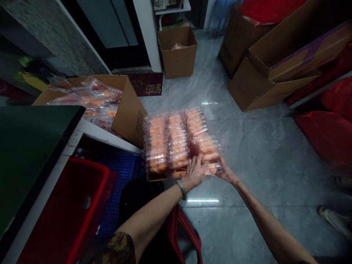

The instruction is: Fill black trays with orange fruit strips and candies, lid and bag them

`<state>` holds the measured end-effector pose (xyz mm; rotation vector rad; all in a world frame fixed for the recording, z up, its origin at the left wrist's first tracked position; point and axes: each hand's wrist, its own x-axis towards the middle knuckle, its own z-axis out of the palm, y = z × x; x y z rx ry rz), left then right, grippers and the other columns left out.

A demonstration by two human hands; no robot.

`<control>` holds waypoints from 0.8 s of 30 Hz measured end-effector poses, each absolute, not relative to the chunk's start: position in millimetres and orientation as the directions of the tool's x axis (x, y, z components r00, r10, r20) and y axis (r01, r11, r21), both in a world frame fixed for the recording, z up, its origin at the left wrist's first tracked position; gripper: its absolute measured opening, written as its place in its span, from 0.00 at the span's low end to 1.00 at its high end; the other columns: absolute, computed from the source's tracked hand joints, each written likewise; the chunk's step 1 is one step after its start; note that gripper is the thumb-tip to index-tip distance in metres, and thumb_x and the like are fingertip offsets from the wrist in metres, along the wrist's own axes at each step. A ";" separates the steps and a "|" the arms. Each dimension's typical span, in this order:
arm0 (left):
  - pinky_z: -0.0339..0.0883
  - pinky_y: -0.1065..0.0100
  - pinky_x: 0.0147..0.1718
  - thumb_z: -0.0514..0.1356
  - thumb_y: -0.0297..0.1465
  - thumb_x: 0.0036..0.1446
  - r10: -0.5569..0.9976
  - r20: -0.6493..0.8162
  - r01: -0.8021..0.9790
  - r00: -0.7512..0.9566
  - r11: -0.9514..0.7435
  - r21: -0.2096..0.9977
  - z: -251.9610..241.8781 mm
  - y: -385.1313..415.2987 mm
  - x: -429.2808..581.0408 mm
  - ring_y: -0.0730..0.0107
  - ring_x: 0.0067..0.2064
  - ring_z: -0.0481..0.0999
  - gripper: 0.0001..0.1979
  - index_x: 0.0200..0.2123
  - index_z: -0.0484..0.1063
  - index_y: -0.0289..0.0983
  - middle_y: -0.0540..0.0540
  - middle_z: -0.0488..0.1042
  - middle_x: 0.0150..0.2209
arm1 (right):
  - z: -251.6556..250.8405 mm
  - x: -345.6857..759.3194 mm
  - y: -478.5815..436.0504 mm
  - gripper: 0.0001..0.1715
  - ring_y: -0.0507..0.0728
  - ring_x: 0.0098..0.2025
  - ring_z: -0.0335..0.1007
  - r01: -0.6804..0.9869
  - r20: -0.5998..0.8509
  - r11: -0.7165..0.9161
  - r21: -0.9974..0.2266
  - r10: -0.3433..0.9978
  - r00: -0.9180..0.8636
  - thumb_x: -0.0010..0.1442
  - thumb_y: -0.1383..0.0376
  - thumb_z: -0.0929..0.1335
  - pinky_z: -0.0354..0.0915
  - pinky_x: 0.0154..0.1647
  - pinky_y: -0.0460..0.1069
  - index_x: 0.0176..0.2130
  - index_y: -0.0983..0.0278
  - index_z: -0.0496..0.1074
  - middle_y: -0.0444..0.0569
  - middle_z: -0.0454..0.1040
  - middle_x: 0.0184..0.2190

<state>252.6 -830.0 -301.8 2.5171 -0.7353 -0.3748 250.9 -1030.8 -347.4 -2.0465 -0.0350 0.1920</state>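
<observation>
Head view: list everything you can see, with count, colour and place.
clear-wrapped stack of orange packets: one, orange, centre, at both hands
open cardboard box of wrapped orange packets: one, brown, left of the stack
small open cardboard box: one, brown, top centre
large cardboard boxes: at least two, brown, upper right
soft red sacks: several, red, far right
plastic crate: one, red, lower left
lattice plastic crate: one, blue, beside the red crate
flat board: one, dark green, far left
marble-look floor tiles: many, grey, throughout
left hand: one, on the stack's near edge, wearing a bangle, pale green
right hand: one, at the stack's near corner
</observation>
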 end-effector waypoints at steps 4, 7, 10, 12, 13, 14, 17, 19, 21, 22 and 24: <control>0.59 0.48 0.50 0.50 0.25 0.58 -0.543 -0.172 -0.423 0.822 -0.785 0.453 -310.2 -834.4 259.0 0.53 0.52 0.63 0.21 0.55 0.61 0.35 0.34 0.55 0.60 | -341.4 268.8 -1068.7 0.25 0.58 0.44 0.72 -0.106 -0.118 -0.414 -0.904 0.003 0.993 0.60 0.54 0.62 0.69 0.38 0.51 0.56 0.56 0.62 0.55 0.69 0.50; 0.59 0.48 0.50 0.47 0.24 0.59 -0.572 -0.160 -0.467 0.805 -0.776 0.425 -314.0 -837.1 258.7 0.53 0.54 0.63 0.20 0.55 0.60 0.32 0.32 0.54 0.60 | -337.7 311.3 -1079.2 0.33 0.62 0.55 0.64 -0.122 -0.079 -0.425 -0.897 -0.117 0.990 0.62 0.53 0.55 0.67 0.43 0.56 0.64 0.58 0.47 0.61 0.56 0.61; 0.59 0.47 0.50 0.47 0.23 0.59 -0.555 -0.121 -0.478 0.823 -0.792 0.379 -316.5 -837.9 245.5 0.50 0.56 0.61 0.19 0.53 0.62 0.30 0.30 0.55 0.60 | -337.1 342.3 -1053.5 0.31 0.63 0.58 0.60 -0.074 -0.057 -0.482 -0.873 -0.050 0.997 0.60 0.52 0.59 0.63 0.49 0.58 0.60 0.59 0.57 0.59 0.59 0.60; 0.57 0.44 0.51 0.47 0.23 0.59 -0.492 -0.098 -0.440 0.865 -0.837 0.325 -319.3 -835.6 231.5 0.48 0.57 0.60 0.17 0.51 0.64 0.31 0.30 0.56 0.59 | -337.8 341.3 -1024.8 0.28 0.65 0.59 0.58 -0.004 -0.040 -0.520 -0.854 0.058 0.997 0.53 0.52 0.66 0.57 0.56 0.61 0.52 0.60 0.68 0.56 0.64 0.57; 0.55 0.42 0.52 0.47 0.24 0.60 -0.453 -0.099 -0.407 0.886 -0.862 0.301 -321.1 -833.8 225.1 0.48 0.58 0.60 0.17 0.51 0.64 0.31 0.30 0.57 0.59 | -338.3 335.2 -1011.4 0.28 0.66 0.59 0.56 0.036 -0.027 -0.542 -0.840 0.109 0.994 0.50 0.52 0.69 0.53 0.59 0.62 0.49 0.61 0.71 0.56 0.65 0.56; 0.54 0.40 0.53 0.47 0.24 0.60 -0.421 -0.107 -0.378 0.901 -0.881 0.285 -323.1 -832.0 220.3 0.48 0.58 0.59 0.16 0.50 0.65 0.33 0.30 0.58 0.59 | -338.8 327.3 -1000.4 0.28 0.67 0.61 0.53 0.080 -0.012 -0.575 -0.814 0.154 0.988 0.49 0.53 0.70 0.49 0.61 0.63 0.48 0.62 0.72 0.56 0.64 0.57; 0.52 0.37 0.53 0.47 0.23 0.60 -0.388 -0.149 -0.333 0.910 -0.894 0.299 -328.2 -831.2 222.4 0.47 0.59 0.59 0.17 0.50 0.66 0.36 0.32 0.60 0.58 | -339.2 308.2 -986.1 0.29 0.70 0.62 0.48 0.149 -0.005 -0.752 -0.642 0.199 0.980 0.54 0.55 0.67 0.46 0.60 0.67 0.52 0.65 0.69 0.59 0.58 0.60; 0.52 0.36 0.52 0.47 0.23 0.60 -0.383 -0.196 -0.304 0.903 -0.890 0.341 -329.1 -837.3 235.8 0.44 0.60 0.57 0.17 0.50 0.67 0.34 0.31 0.59 0.59 | -336.5 308.1 -987.6 0.27 0.71 0.62 0.47 0.089 -0.049 -0.858 -0.507 0.132 0.990 0.58 0.57 0.64 0.49 0.58 0.68 0.55 0.65 0.66 0.60 0.57 0.61; 0.51 0.36 0.52 0.47 0.23 0.60 -0.359 -0.244 -0.256 0.901 -0.894 0.367 -325.2 -846.4 251.0 0.40 0.60 0.56 0.17 0.51 0.66 0.31 0.27 0.57 0.59 | -329.7 316.2 -987.6 0.25 0.72 0.62 0.46 0.018 -0.079 -0.893 -0.449 0.060 0.995 0.60 0.59 0.63 0.50 0.58 0.67 0.55 0.65 0.66 0.61 0.57 0.61; 0.52 0.38 0.53 0.47 0.24 0.61 -0.341 -0.262 -0.233 0.903 -0.900 0.368 -320.9 -849.6 257.1 0.39 0.60 0.56 0.18 0.52 0.66 0.30 0.27 0.57 0.59 | -324.9 321.9 -983.5 0.23 0.71 0.61 0.48 -0.007 -0.103 -0.894 -0.448 0.043 0.994 0.61 0.59 0.64 0.51 0.57 0.66 0.54 0.65 0.66 0.61 0.58 0.60; 0.55 0.42 0.53 0.49 0.27 0.61 -0.324 -0.268 -0.213 0.907 -0.904 0.371 -308.3 -847.4 265.4 0.42 0.59 0.59 0.18 0.53 0.65 0.29 0.28 0.61 0.57 | -314.3 335.3 -960.2 0.20 0.66 0.58 0.56 -0.064 -0.200 -0.875 -0.481 0.038 0.979 0.62 0.60 0.64 0.56 0.56 0.63 0.52 0.64 0.67 0.59 0.61 0.58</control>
